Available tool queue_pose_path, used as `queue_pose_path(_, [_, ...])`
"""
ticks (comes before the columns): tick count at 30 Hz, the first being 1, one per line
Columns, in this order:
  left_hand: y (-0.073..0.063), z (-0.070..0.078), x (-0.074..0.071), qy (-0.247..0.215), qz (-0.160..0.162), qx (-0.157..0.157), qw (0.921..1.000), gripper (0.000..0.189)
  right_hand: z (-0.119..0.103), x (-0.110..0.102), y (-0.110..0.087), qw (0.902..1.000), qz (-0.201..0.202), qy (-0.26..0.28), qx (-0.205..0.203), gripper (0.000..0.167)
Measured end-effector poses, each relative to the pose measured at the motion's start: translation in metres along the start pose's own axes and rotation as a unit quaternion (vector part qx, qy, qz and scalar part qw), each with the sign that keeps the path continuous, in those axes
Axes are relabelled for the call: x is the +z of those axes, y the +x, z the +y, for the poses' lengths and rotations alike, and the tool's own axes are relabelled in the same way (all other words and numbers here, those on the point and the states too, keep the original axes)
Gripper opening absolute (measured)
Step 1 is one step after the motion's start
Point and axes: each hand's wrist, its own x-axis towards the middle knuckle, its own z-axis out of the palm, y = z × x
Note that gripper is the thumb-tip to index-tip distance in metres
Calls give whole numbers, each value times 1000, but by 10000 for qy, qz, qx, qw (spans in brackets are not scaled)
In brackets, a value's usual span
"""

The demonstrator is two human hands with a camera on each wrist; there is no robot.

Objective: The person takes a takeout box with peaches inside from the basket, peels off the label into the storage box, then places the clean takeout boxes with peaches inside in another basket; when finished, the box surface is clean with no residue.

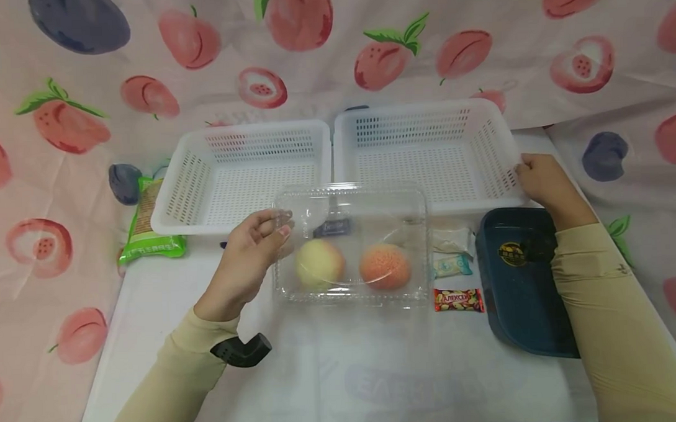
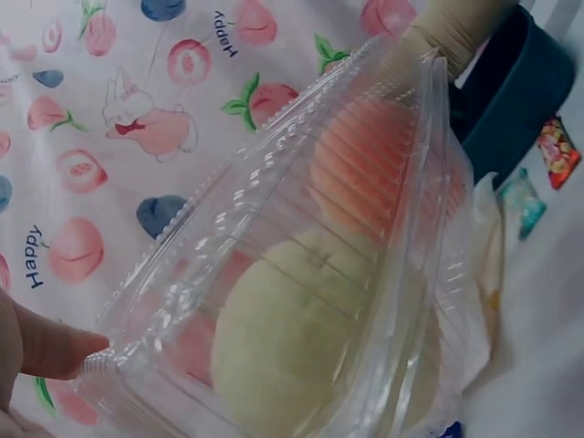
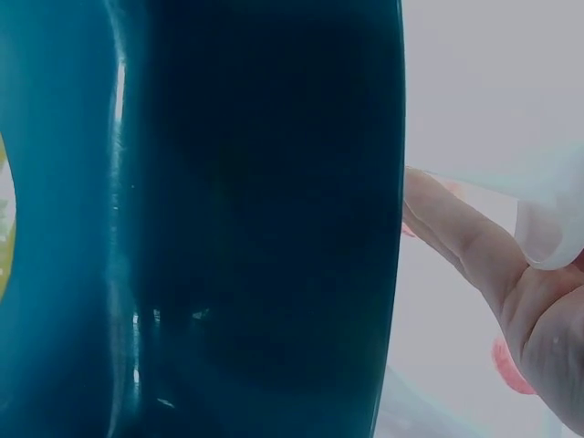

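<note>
My left hand [image 1: 241,261] pinches the left edge of a clear plastic clamshell container [image 1: 349,204], thumb and fingertips at its corner. Inside it lie a pale yellow-green peach-like fruit [image 1: 319,263] and an orange-pink one [image 1: 386,267]; the left wrist view shows both through the ribbed plastic [image 2: 274,214]. My right hand [image 1: 549,182] grips the right rim of the right white basket [image 1: 420,171]. In the right wrist view, that hand [image 3: 511,283] has its fingers about the white rim [image 3: 547,228], partly cut off by the frame.
Beside the right basket stands the left white basket [image 1: 249,228]. A dark blue basin [image 1: 526,316] sits under my right forearm. Small packets, including a red candy [image 1: 458,300] and a light blue one [image 1: 452,266], lie near it. A green bag [image 1: 151,245] rests at the left.
</note>
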Motion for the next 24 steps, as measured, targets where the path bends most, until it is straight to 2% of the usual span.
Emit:
queue_pose_path(5, [14, 20, 2, -360, 248, 9, 9990, 45, -1, 0, -1, 10000, 59, -7, -62, 50])
queue_pose_path(9, [30, 33, 6, -520, 319, 73, 9981, 45, -2, 1, -2, 10000, 31, 58, 7, 52])
queue_pose_path(14, [58, 46, 16, -722, 295, 128, 9969, 46, -3, 2, -2, 9999, 12, 120, 123, 53])
queue_pose_path(19, [89, 59, 32, -916, 273, -6, 9954, 63, -4, 3, -2, 9996, 32, 185, 220, 53])
queue_pose_path(21, [102, 63, 40, -863, 307, -39, 9958, 60, -4, 3, -2, 9996, 63, 178, 223, 53])
queue_pose_path(24, [120, 65, 50, -700, 385, -94, 9968, 46, -5, 4, -2, 9996, 117, 152, 226, 52])
